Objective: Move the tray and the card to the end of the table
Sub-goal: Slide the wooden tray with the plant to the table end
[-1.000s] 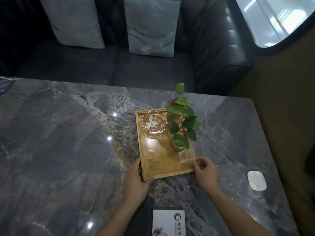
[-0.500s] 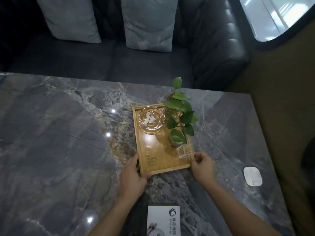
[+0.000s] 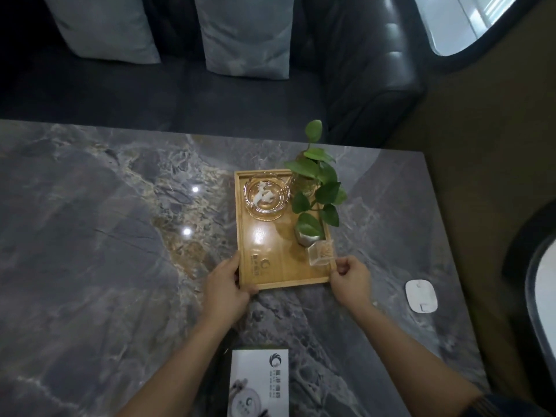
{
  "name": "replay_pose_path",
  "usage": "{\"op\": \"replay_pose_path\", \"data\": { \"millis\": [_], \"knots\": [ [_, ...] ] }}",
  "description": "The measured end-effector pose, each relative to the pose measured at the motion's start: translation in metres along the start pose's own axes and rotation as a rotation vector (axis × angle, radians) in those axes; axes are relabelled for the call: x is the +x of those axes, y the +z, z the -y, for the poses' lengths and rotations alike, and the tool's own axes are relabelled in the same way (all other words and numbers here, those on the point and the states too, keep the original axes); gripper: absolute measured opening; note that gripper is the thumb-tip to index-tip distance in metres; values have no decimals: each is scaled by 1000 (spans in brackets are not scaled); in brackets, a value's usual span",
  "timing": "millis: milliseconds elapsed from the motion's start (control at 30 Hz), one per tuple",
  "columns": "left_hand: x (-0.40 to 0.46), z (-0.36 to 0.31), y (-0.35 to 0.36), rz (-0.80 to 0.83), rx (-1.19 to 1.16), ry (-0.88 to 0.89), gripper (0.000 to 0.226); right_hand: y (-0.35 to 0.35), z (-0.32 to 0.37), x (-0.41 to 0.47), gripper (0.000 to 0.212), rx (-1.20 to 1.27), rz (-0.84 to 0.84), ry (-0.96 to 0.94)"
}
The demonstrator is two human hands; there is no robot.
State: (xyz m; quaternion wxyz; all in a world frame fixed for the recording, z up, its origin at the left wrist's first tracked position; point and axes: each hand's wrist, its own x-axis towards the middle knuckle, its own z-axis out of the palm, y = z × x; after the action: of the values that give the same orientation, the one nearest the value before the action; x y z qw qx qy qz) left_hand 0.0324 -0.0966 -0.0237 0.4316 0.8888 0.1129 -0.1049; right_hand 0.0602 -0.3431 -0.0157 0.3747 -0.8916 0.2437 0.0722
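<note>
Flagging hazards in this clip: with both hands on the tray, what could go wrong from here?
1. The plant stands tall in its small pot on the wooden tray; a jerk could tip it.
2. The clear box sits at the rim beside the right hand and might slide off.
3. The left hand has only an edge grip; the glass ashtray could shift.

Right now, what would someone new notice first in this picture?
Probably the wooden tray in the middle of the marble table, held at its near corners by the left hand and right hand. A leafy plant and a glass ashtray sit on it.
</note>
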Motion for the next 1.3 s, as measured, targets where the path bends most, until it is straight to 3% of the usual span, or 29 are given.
{"op": "replay_pose_path", "data": {
  "millis": [333, 733, 1100, 1300],
  "knots": [
    [11, -24, 25, 7, 137, 30, 78, -27, -19, 17, 16, 51, 59, 32],
    [10, -69, 70, 53, 88, 26, 76, -73, -55, 43, 7, 63, 51, 81],
    [14, -106, 114, 39, 139, 73, 71, -114, -80, 68, 28, 90, 52, 115],
    [15, -118, 134, 55, 135, 110, 67, -129, -95, 79, 20, 79, 30, 119]
  ]
}}
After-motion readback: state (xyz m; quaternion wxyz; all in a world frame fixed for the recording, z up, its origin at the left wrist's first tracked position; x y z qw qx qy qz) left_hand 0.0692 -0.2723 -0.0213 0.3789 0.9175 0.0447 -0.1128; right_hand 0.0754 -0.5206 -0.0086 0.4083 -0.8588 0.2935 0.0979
